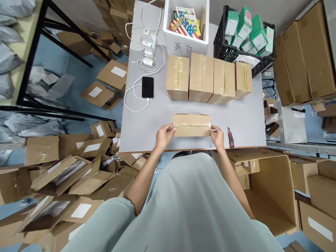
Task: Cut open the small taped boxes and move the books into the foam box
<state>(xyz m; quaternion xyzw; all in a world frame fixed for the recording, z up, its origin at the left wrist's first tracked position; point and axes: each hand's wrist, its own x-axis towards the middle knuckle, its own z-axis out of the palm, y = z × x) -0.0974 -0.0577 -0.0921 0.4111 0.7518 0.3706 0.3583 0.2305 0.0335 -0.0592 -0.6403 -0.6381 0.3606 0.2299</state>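
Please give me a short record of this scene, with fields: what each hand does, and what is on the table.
left hand: grips the left end of the taped box
right hand: grips the right end of that box
box state: shut, tape along its top
behind it: four taped boxes in a row
right of it: red knife
left of it: black phone on a white cable
surface: grey table

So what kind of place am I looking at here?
Most likely a small packing or shipping room. Both hands, left hand and right hand, hold a taped carton on a grey table, four sealed cartons stand behind it, and labelled boxes are heaped on the floor.
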